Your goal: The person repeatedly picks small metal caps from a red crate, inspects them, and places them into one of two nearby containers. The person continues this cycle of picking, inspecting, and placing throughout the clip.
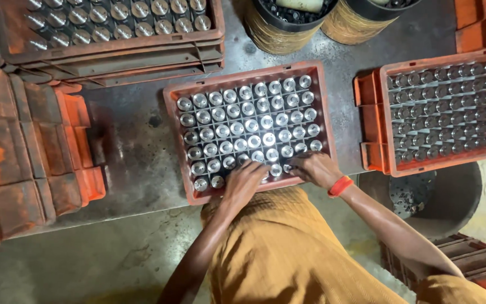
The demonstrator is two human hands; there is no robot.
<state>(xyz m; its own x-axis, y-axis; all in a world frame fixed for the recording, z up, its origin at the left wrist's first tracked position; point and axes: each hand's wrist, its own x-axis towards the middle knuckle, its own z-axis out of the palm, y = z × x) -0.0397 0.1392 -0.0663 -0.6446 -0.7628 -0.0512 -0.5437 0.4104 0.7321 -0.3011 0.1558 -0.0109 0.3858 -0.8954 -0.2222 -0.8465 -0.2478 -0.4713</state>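
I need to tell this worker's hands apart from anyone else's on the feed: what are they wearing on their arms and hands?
Both hands are bare, no gloves. The right hand has an orange-red band at the wrist; the left hand wears nothing. Forearms are uncovered; mustard-yellow cloth covers the body.

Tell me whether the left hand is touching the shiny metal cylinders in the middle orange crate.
Touching. The head view shows the left hand lying flat on the metal cylinders along the orange crate's near row.

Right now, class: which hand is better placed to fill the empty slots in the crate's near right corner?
The right hand, probably. It already rests at the near right corner of the orange crate, beside the metal cylinders. The left hand sits nearer the middle.
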